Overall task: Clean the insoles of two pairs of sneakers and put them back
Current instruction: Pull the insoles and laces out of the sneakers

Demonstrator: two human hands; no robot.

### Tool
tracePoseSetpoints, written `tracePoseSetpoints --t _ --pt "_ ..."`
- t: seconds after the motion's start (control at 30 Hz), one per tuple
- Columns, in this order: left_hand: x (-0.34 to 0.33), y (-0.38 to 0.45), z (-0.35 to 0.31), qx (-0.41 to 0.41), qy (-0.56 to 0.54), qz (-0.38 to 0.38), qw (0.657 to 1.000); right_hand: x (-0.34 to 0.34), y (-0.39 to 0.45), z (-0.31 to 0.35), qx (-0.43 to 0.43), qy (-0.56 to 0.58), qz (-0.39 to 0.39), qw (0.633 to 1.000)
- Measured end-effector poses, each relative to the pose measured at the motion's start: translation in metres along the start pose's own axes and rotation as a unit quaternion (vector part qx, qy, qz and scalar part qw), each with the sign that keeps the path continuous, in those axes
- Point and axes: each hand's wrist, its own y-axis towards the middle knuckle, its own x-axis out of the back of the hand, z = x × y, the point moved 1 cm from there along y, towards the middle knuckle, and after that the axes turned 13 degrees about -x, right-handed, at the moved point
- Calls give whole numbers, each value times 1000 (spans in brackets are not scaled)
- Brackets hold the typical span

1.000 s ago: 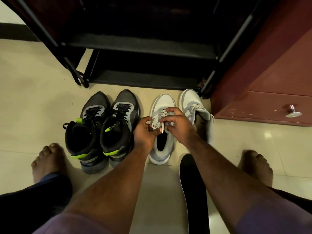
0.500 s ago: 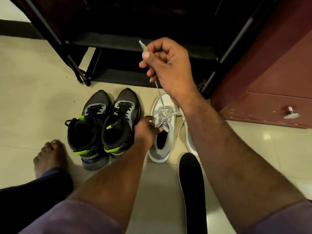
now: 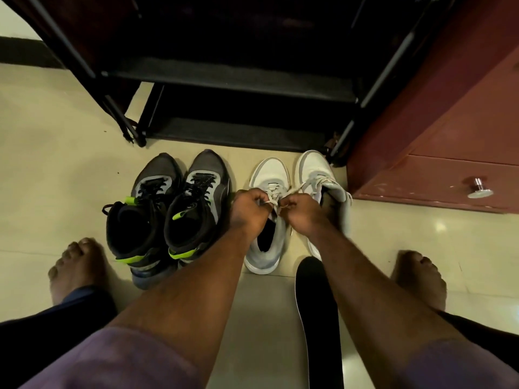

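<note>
White sneaker on floor beside dark pair; left hand and right hand each pinch its lace. Loosen evenly, widen throat before pulling insole.

No legible text (sneakers included)
</note>
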Motion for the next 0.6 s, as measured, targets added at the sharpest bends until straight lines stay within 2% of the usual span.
tracePoseSetpoints --t 0.1,0.2,0.33,0.37,0.43,0.47,0.53,0.57,0.6 --pt "-2 2 -7 54 -69 -18 996 -3 -8 3 21 81 22 996" --pt "-4 0 -9 106 -178 -25 978 -15 6 -4 42 69 -5 997" --pt "-5 -4 -12 114 -181 -36 976 -12 -3 10 -31 153 1 988" --pt "-4 -5 -12 114 -177 -38 977 -13 -2 10 -56 191 19 980" --pt "0 -7 -11 102 -127 -36 986 -4 -6 15 -108 278 4 954" --pt "2 -6 -9 99 -109 -41 988 0 -2 14 -131 313 -21 940" --pt "6 -4 -4 123 -130 -76 981 14 -6 25 -174 315 -79 930" --pt "9 -4 -5 144 -149 -110 972 21 -3 29 -163 352 -106 916" --pt "12 -3 -8 168 -165 -148 961 25 8 26 -132 458 -116 871"
